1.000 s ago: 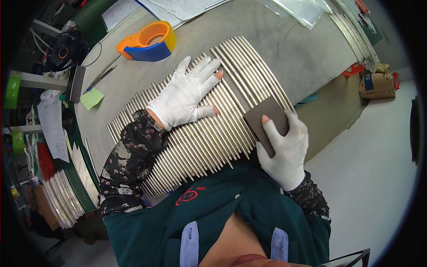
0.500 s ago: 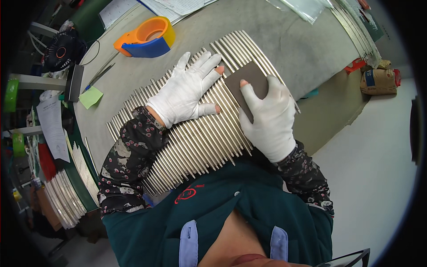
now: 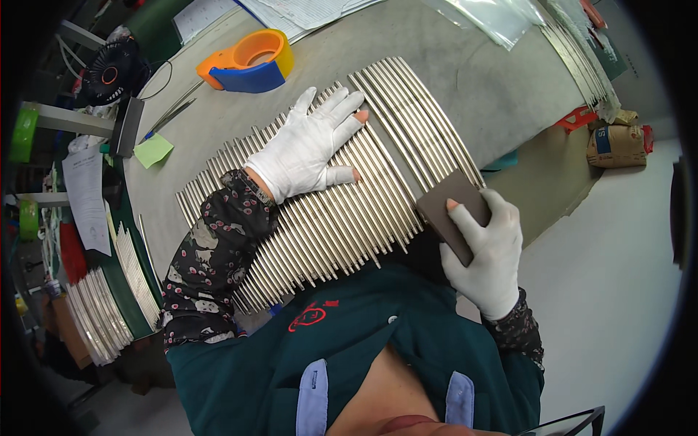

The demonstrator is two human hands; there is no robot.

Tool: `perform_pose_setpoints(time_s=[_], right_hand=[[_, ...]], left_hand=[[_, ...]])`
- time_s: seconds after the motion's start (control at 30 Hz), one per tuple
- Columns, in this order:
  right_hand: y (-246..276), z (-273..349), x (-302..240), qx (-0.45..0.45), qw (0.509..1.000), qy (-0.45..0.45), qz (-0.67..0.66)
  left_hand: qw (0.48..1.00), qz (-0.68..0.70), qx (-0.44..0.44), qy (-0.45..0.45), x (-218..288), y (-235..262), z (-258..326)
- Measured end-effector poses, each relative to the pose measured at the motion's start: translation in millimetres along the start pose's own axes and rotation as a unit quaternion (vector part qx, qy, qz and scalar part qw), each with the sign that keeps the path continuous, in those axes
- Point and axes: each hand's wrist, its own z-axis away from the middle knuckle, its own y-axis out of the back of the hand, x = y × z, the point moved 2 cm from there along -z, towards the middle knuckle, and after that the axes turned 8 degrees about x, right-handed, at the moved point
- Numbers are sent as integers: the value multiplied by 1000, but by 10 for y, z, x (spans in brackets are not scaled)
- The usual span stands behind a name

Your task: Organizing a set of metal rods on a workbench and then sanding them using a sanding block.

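Side by side on the grey table lies a row of slim metal rods. Spread flat across the middle of them is my left hand, in a white glove with bare fingertips showing at the thumb and a finger. A gap separates these from a smaller group of rods on the right. My right hand, gloved the same way, grips a grey-brown block like a sanding sponge. The block rests over the near ends of that right group, by the table's edge, and hides them.
An orange and blue tape dispenser stands beyond the rods. Tweezers and a green sticky note lie at the left, near a small black fan. Papers and clear plastic bags are at the back. Bundled strips stand lower left.
My right hand has drawn the block down along the right-hand rods toward me and slightly right, to their near ends. My left hand stays spread on the rods.
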Motion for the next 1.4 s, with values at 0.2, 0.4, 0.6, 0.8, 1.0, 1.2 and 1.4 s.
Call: perform_pose_setpoints(time_s=[0.2,0.4,0.6,0.8,1.0,1.2,1.4], right_hand=[[179,194,212,100,991,-92,16],[70,316,261,93,991,-96,-5],[26,313,251,93,990,-108,-1],[13,347,275,96,989,-112,-3],[5,339,264,87,991,-98,-5],[-72,291,189,64,996,-62,-16],[-269,-79,48,61,997,-8,55]], left_hand=[[999,17,37,3,63,114,3],[999,19,-20,-34,140,82,21],[999,-6,-18,-31,171,17,-160],[999,-24,-21,-43,185,-44,-328],[998,-23,-20,-46,178,-70,-396],[999,-10,-20,-46,171,-52,-337],[998,-11,-30,-46,195,-22,-300]])
